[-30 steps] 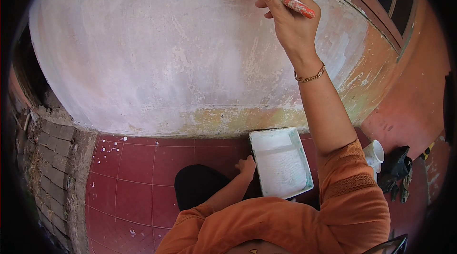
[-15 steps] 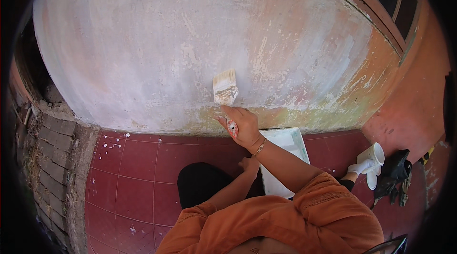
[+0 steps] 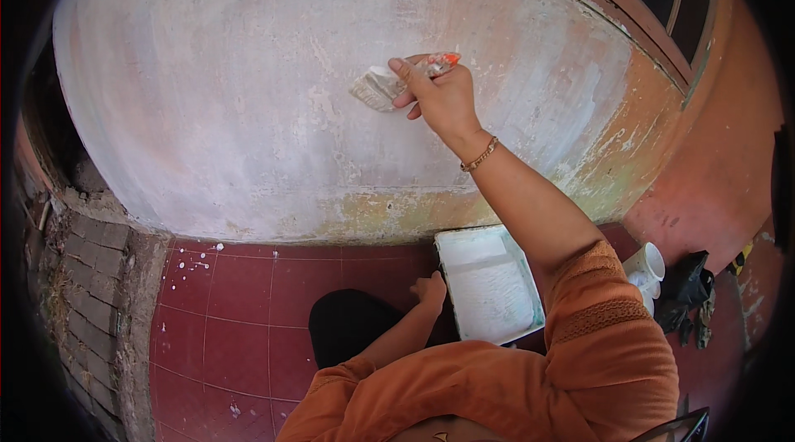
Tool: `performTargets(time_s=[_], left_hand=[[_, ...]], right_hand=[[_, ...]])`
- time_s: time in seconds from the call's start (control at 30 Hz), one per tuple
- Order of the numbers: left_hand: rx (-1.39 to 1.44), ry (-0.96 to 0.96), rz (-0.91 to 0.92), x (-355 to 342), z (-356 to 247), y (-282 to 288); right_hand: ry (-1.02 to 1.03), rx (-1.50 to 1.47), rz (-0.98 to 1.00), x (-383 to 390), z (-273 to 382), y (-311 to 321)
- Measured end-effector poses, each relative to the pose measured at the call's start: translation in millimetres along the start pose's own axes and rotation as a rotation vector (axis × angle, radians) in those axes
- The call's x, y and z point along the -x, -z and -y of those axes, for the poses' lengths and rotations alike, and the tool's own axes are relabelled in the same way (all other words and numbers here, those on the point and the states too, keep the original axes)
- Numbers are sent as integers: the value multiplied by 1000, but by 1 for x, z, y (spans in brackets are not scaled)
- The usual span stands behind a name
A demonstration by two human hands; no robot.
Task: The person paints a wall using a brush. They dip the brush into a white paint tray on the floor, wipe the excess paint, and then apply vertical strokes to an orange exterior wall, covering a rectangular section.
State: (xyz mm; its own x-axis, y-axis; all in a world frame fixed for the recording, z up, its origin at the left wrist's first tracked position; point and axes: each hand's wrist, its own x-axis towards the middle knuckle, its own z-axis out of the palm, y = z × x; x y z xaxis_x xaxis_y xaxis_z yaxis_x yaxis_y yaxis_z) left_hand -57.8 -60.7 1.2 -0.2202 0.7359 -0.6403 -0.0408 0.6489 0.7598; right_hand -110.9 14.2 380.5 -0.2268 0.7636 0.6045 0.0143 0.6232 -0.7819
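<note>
My right hand (image 3: 435, 98) is raised in front of the wall, closed around the handle of a wide paintbrush (image 3: 377, 88). The brush's pale, paint-coated bristles point left and lie against the whitish wall (image 3: 248, 86), or very close to it; the red end of its handle shows above my fist. Down by the floor, my left hand (image 3: 429, 286) is at the left rim of a white paint tray (image 3: 497, 289), its fingers curled there and partly hidden. White paint coats the inside of the tray.
Red floor tiles (image 3: 224, 293) with white paint drips run along the wall's foot. A white tub (image 3: 644, 264) and a black plastic bag (image 3: 687, 289) are at the right. Brown window frames (image 3: 654, 20) edge the upper right; paving (image 3: 91, 276) lies left.
My right hand has lifted the paintbrush up and slightly right along the wall, and turned it from bristles-up to bristles-left. My left hand has stayed beside the tray, which is now less covered by my arm.
</note>
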Motion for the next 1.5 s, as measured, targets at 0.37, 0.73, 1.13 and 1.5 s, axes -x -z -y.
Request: performTargets(time_s=[0.37,0.73,1.13,1.5], left_hand=[[-445,-166,-116,-61,38,-31],[-771,-296,-41,-53,36,-16],[-468,-204,-21,-50,35,-1],[-143,-574,-167,25,-12,25]], right_hand=[[561,170,-332,-32,94,112],[906,920,-94,24,-31,74],[624,419,41,37,41,75],[853,722,-107,18,-4,87]])
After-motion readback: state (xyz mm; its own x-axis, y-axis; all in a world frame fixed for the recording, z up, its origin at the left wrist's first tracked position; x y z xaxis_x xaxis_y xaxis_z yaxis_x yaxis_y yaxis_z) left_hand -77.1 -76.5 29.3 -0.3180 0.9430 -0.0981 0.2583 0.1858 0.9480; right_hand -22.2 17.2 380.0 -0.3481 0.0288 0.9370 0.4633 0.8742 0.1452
